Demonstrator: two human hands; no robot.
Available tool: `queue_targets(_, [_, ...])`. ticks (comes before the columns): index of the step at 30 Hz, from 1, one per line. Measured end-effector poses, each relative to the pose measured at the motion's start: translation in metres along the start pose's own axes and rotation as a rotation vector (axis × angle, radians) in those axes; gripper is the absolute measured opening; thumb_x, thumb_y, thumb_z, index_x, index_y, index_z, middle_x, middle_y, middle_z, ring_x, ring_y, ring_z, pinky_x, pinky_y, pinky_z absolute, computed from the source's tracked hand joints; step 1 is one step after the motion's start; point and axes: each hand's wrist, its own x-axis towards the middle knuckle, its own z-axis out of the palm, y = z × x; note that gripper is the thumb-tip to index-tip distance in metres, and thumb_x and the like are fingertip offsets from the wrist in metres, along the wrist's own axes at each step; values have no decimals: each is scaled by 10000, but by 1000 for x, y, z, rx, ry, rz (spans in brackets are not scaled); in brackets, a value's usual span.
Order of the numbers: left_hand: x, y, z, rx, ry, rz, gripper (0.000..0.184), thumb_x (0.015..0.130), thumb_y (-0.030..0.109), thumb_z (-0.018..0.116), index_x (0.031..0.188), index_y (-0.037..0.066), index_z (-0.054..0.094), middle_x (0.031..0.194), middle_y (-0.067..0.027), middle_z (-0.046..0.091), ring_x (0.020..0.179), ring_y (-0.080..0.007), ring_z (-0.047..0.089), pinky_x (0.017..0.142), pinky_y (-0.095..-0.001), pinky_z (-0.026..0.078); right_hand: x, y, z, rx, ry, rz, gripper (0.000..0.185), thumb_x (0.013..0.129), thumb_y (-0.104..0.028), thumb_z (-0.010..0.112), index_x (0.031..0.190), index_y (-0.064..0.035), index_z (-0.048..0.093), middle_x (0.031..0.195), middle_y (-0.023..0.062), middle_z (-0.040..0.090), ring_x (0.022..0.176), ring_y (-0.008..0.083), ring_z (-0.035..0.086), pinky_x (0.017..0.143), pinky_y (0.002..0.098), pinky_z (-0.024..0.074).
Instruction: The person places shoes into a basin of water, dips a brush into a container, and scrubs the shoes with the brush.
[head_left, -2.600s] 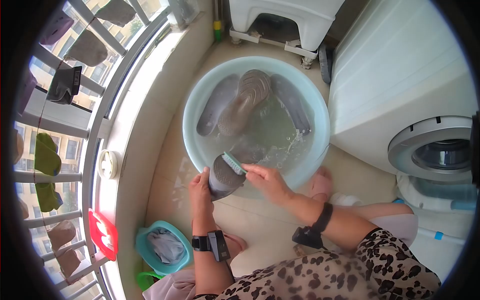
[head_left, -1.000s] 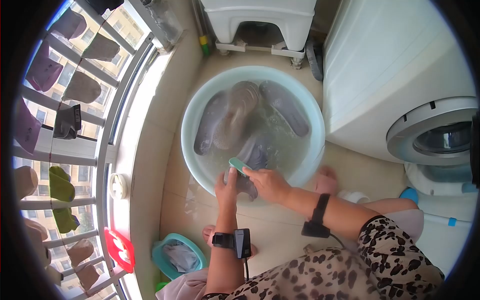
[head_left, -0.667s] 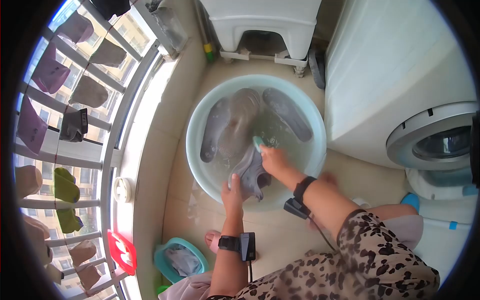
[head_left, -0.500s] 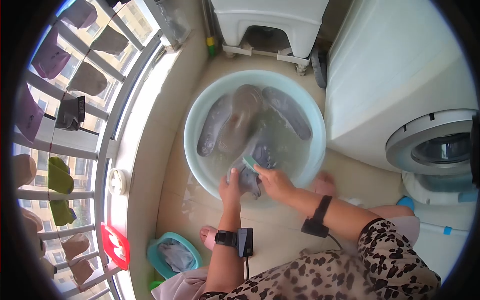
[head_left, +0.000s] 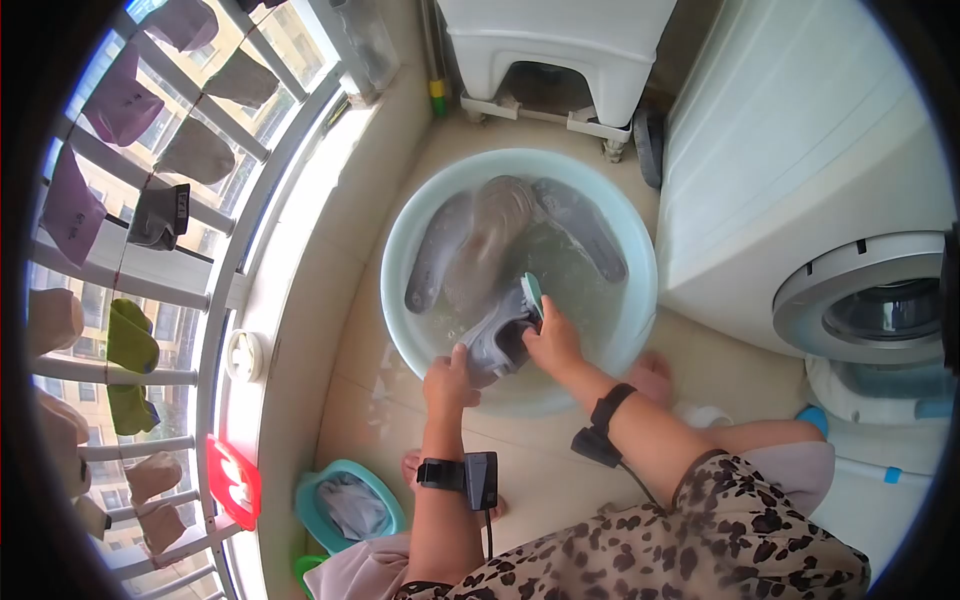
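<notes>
One grey fabric shoe [head_left: 490, 345] over the near side of one round pale-blue plastic basin [head_left: 393, 285].
The left hand [head_left: 450, 382] grips the shoe's near end; the right hand [head_left: 556, 340] clasps one small mint-green brush [head_left: 534, 292]. Inside the basin lie one brownish shoe, sole up [head_left: 492, 235], and two flat grey insoles [head_left: 440, 250], one either side. Since half a second ago, the brush has moved farther toward the basin's middle.

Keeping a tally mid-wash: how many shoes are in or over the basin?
2: first shoe in the left hand, second shoe sole-up in the basin. Cloudy water could hide more.
</notes>
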Motion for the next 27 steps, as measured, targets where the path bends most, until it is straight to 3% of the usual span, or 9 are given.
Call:
queue_targets(2, [-32, 40, -16, 445, 452, 494, 415, 898, 335, 575, 1013, -64, 579, 880, -164, 633, 678, -255, 658, 614, -323, 573, 4, -1, 1, 23, -12, 40, 541, 763, -136, 571, 1256, 46, 446, 993, 298, 602, 929, 444, 583, 809, 454, 484])
queue_targets(6, [-74, 134, -35, -627, -468, 45, 182, 891, 114, 551, 935, -50, 618, 877, -132, 643, 804, -168, 637, 738, -277, 534, 5, -3, -15, 130, 42, -14, 479, 753, -89, 518, 1221, 12, 500, 955, 289, 615, 891, 440, 595, 781, 469, 483])
queue_targets(9, [-72, 102, 6, 153, -234, 501, 240, 925, 75, 434, 1028, -62, 602, 971, -115, 646, 890, -201, 631, 791, -293, 500, 2, -29, -35, 183, 4, -77, 453, 760, -85, 508, 1203, 11, 516, 948, 284, 620, 878, 438, 600, 780, 468, 479])
queue_targets(11, [-65, 91, 22, 207, -149, 490, 267, 929, 65, 398, 1084, -56, 579, 1034, -118, 634, 952, -244, 617, 822, -347, 484, -1, -42, -47, 217, -18, -121, 443, 764, -84, 502, 1195, 16, 519, 960, 282, 619, 887, 439, 597, 786, 463, 478])
queue_targets(12, [-61, 86, 29, 230, -107, 482, 283, 931, 59, 380, 1112, -53, 568, 1066, -120, 629, 982, -266, 610, 838, -374, 476, -8, -46, -51, 239, -21, -137, 439, 766, -85, 500, 1192, 17, 520, 972, 281, 616, 899, 439, 593, 791, 458, 477])
queue_targets(16, [-31, 83, 39, -1191, -705, -341, 272, 883, 45, 418, 1109, -49, 536, 1018, -123, 613, 973, -250, 582, 811, -349, 473, -32, -48, -55, 428, -61, -208, 454, 772, -45, 483, 1219, 37, 494, 1049, 276, 601, 981, 391, 604, 837, 372, 476])
queue_targets(22, [-24, 95, 28, -507, -977, -127, 247, 870, 78, 530, 1100, 2, 577, 1024, -101, 623, 881, -177, 630, 745, -317, 525, -48, -59, -69, 706, -289, -82, 521, 783, 10, 460, 1300, 61, 420, 1057, 138, 627, 978, 172, 587, 866, 274, 452])
queue_targets(25, [-54, 124, -4, -618, -923, -38, 210, 850, 103, 570, 1035, 8, 597, 950, -103, 623, 827, -179, 633, 683, -312, 532, -44, -93, -104, 888, -466, 35, 553, 771, 37, 455, 1322, 36, 409, 983, 81, 616, 781, 99, 572, 668, 225, 475])
queue_targets(27, [-67, 113, 10, -943, -770, -111, 206, 856, 106, 562, 1030, -2, 586, 926, -119, 622, 797, -203, 638, 666, -332, 540, -32, -94, -115, 1022, -580, 210, 584, 759, 23, 453, 1340, -12, 406, 835, 17, 568, 531, 27, 429, 431, 177, 328])
